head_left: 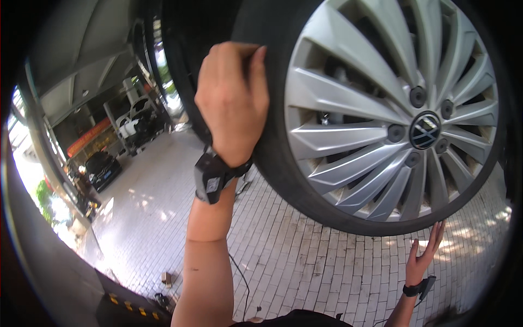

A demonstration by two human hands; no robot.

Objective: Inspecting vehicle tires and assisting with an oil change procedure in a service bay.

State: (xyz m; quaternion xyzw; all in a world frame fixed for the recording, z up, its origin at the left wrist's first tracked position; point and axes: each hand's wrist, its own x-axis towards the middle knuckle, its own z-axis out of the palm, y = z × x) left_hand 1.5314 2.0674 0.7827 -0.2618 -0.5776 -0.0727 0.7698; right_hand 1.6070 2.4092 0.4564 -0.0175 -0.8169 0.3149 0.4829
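Observation:
A raised car wheel with silver multi-spoke rim and black tire fills the upper right. My left hand is at the tire's upper left side, back toward me, fingers curled; what they grip, if anything, is hidden. A black device is strapped on that wrist. My right hand is below the wheel with fingers stretched upward, their tips at the bottom of the tire. Its wrist also carries a black strapped device.
A paved brick floor runs back into a covered bay with a dark car, a white car and metal posts. A small box, a cable and a striped ledge are at lower left.

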